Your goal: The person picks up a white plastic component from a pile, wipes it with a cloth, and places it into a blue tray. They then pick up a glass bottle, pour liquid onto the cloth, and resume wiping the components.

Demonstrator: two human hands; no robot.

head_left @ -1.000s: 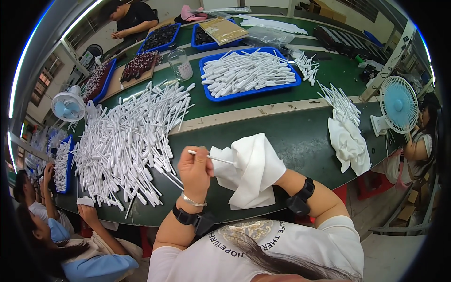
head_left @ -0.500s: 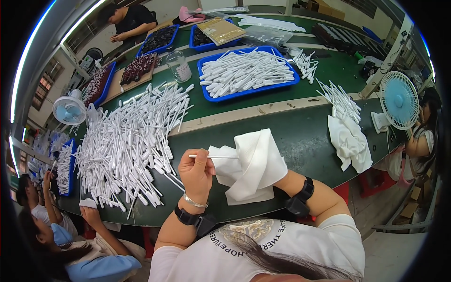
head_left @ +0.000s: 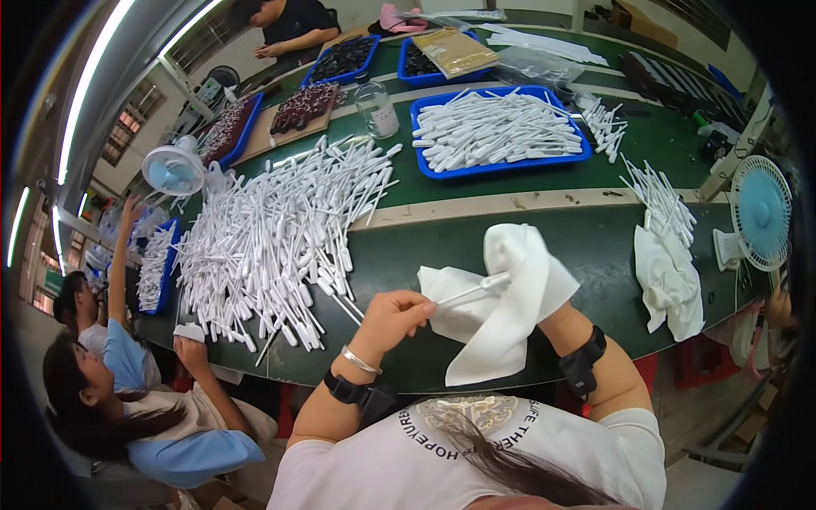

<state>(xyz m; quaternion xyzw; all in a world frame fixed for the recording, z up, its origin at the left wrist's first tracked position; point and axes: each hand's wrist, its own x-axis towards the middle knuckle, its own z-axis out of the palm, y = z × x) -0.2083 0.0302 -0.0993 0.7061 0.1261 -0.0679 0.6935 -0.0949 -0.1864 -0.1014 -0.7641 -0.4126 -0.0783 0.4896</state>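
My left hand [head_left: 396, 321] pinches the thin end of a white plastic stick [head_left: 461, 297] between thumb and fingers. The stick's thicker end lies against a white cloth [head_left: 501, 319], held in the air above the table's near edge. That cloth drapes over my right hand [head_left: 552, 319] and hides its fingers; only the part near the wrist shows. A big loose pile of similar white sticks [head_left: 272, 238] spreads over the table to my left. Beyond the cloth, a blue tray [head_left: 440, 175] is heaped with more of them.
A second white cloth [head_left: 668, 276] lies at right below a bundle of sticks [head_left: 659, 204], beside a fan [head_left: 759, 212]. A glass bottle [head_left: 376, 109] stands left of the tray. Co-workers sit at left; one person [head_left: 297, 25] works across the green table [head_left: 387, 263].
The stick's thick end now shows at the cloth, whose folds have shifted. My left hand sits lower relative to the cloth. The whole view has swung, and a co-worker's arm at left is raised.
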